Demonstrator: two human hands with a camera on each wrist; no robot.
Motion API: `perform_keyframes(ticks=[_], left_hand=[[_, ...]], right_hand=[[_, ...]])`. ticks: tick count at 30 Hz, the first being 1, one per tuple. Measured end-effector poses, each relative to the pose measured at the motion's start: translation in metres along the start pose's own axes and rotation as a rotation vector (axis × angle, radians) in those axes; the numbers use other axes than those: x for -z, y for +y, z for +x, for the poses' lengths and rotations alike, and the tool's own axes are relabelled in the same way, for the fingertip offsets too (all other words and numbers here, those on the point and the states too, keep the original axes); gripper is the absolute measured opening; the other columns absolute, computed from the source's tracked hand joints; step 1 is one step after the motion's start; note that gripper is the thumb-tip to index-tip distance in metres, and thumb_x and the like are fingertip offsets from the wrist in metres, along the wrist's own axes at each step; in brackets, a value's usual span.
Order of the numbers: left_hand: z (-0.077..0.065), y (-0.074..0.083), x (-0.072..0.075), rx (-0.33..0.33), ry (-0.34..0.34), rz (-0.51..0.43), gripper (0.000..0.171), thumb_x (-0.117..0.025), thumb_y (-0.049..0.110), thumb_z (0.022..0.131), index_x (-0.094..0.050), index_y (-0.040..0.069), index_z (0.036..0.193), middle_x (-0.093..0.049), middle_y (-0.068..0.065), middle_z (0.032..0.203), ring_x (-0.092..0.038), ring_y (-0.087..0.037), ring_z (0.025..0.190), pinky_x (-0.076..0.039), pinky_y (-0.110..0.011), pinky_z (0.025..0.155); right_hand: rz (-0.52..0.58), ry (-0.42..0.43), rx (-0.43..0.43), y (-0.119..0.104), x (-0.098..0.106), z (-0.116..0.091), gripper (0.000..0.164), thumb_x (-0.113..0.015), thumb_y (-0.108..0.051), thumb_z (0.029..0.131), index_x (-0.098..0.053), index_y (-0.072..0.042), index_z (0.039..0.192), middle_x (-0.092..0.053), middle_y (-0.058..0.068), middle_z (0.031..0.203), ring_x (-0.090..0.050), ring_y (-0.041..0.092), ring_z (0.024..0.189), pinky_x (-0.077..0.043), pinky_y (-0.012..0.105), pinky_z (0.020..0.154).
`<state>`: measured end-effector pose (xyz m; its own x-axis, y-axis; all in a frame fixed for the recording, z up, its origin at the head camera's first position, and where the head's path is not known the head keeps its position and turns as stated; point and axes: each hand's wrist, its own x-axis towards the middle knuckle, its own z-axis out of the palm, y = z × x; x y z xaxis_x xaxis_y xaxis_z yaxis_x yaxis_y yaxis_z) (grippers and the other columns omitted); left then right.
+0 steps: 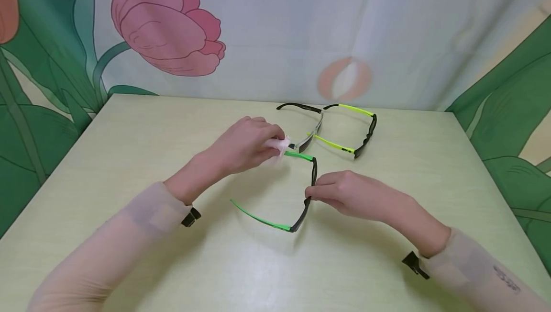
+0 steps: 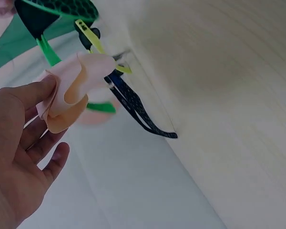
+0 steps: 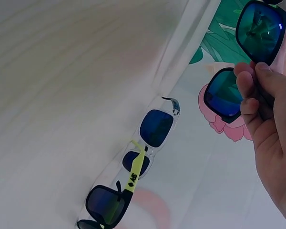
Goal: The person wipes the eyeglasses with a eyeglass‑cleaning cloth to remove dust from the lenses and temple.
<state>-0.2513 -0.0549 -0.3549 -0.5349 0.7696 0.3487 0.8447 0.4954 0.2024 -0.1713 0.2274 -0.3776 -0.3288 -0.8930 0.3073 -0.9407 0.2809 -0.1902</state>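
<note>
My right hand [image 1: 357,195] pinches the middle of the front of a pair of sunglasses [image 1: 263,221] with a black front and green temples, held above the table. Its blue-green lenses [image 3: 260,31] show in the right wrist view. My left hand [image 1: 249,145] holds a thin pale pink cloth [image 2: 69,90] between thumb and fingers, at the far green temple [image 1: 300,155]. In the left wrist view the cloth lies over part of that temple, with green showing on both sides. The other green temple points out to the left, touched by neither hand.
Behind the hands lie clear-framed sunglasses [image 3: 156,128] with dark temples and, to their right, black sunglasses [image 1: 372,128] with yellow temples, close together. A flower-printed curtain [image 1: 267,39] hangs at the back edge of the pale table [image 1: 150,125].
</note>
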Motion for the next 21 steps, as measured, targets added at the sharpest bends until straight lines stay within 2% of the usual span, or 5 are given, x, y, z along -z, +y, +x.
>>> perform_keyframes(ticks=[3,11,21], left_hand=[[0.004,0.008,-0.003,-0.029,-0.017,0.008,0.023,-0.081,0.012,0.090,-0.072,0.007,0.111,-0.074,0.000,0.102,-0.064,-0.021,0.091,-0.049,-0.043,0.083],[0.008,0.026,-0.005,-0.030,-0.074,0.037,0.026,-0.080,0.016,0.092,-0.070,0.010,0.115,-0.072,0.002,0.103,-0.064,-0.019,0.096,-0.047,-0.042,0.088],[0.011,0.037,-0.005,-0.021,-0.098,0.078,0.020,-0.080,0.013,0.091,-0.071,0.011,0.109,-0.072,0.005,0.099,-0.060,-0.016,0.089,-0.043,-0.035,0.085]], right_hand=[[-0.015,0.006,0.015,-0.003,0.000,0.005,0.037,-0.075,0.016,0.081,-0.071,-0.005,0.111,-0.066,-0.002,0.092,-0.063,0.007,0.080,-0.052,0.016,0.073],[-0.061,0.022,0.056,-0.008,-0.003,0.015,0.035,-0.075,0.015,0.080,-0.071,-0.007,0.108,-0.061,-0.003,0.084,-0.057,0.006,0.073,-0.047,0.014,0.068],[-0.086,0.019,0.067,-0.012,-0.006,0.017,0.036,-0.075,0.016,0.080,-0.071,-0.007,0.107,-0.058,-0.004,0.081,-0.054,0.006,0.070,-0.045,0.013,0.065]])
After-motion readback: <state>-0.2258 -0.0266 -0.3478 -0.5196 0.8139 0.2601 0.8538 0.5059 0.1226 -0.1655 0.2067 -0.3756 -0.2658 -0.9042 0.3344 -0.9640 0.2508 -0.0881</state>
